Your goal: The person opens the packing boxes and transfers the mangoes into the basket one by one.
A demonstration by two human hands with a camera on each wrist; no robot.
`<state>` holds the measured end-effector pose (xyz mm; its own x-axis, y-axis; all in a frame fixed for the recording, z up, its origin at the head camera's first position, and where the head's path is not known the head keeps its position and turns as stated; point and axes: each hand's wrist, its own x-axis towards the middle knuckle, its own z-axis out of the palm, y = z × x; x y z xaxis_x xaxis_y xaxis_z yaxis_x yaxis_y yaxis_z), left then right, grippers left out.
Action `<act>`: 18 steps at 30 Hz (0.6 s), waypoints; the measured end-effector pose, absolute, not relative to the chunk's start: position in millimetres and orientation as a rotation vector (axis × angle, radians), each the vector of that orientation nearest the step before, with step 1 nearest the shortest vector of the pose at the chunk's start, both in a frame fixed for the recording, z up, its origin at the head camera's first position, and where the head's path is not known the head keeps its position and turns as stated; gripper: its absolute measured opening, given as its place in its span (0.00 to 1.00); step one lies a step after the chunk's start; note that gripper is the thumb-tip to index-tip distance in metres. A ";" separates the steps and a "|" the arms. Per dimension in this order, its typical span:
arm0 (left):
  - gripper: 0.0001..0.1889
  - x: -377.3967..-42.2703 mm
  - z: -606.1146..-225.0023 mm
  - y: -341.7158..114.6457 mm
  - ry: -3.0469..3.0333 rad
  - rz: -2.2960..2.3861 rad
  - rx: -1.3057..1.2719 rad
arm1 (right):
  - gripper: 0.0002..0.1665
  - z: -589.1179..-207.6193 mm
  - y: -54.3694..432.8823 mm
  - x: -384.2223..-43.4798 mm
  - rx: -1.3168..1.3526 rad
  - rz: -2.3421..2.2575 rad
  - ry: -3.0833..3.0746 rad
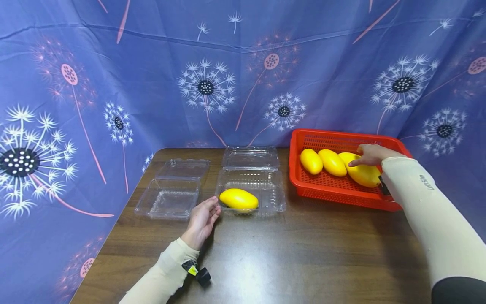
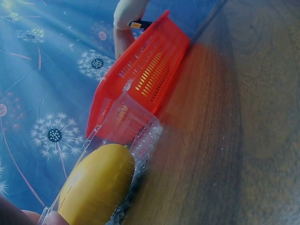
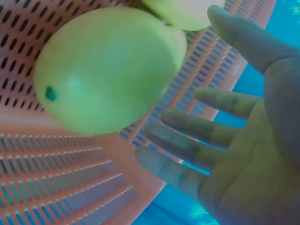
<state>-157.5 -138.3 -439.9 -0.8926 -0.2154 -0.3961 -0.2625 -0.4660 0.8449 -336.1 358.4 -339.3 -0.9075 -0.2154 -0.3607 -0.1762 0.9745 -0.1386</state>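
Observation:
One yellow mango [image 1: 238, 199] lies in the front of a clear plastic clamshell box [image 1: 271, 198], whose lid is folded back. My left hand [image 1: 202, 221] is at the box's front left corner, thumb and finger pinching its rim in the left wrist view, beside the mango [image 2: 98, 187]. My right hand [image 1: 372, 154] reaches into the red basket [image 1: 341, 194], over the rightmost mango [image 1: 364, 174]. The right wrist view shows this hand [image 3: 234, 136] with fingers spread and apart from the large mango [image 3: 108, 70]. More mangoes [image 1: 311, 161] lie to its left in the basket.
A second clear clamshell box [image 1: 168, 202] stands lid-back on the left. Everything rests on a brown wooden table [image 1: 303, 253]. A blue dandelion-print cloth [image 1: 235, 55] hangs right behind the table and around its sides.

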 end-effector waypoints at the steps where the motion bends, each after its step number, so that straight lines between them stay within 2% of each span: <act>1: 0.19 -157.4 -440.0 -138.0 1.604 2.569 -0.723 | 0.54 -337.6 356.3 -335.5 -0.290 -0.152 2.738; 4: 0.18 -156.6 -440.0 -138.0 1.598 2.583 -0.716 | 0.54 -332.1 347.3 -334.0 -0.313 -0.184 2.735; 12: 0.05 -155.6 -438.7 -140.6 1.561 2.592 -0.722 | 0.53 -318.4 317.7 -330.1 -0.414 -0.268 2.778; 18: 0.06 -156.3 -438.1 -142.4 1.554 2.561 -0.729 | 0.51 -310.8 297.0 -324.3 -0.510 -0.246 2.814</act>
<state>-156.3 -142.4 -438.1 -0.8865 -0.1893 -0.4223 -0.2871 -0.4907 0.8226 -324.3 297.0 -310.8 -0.9015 -0.3651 -0.2324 -0.3192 0.9235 -0.2125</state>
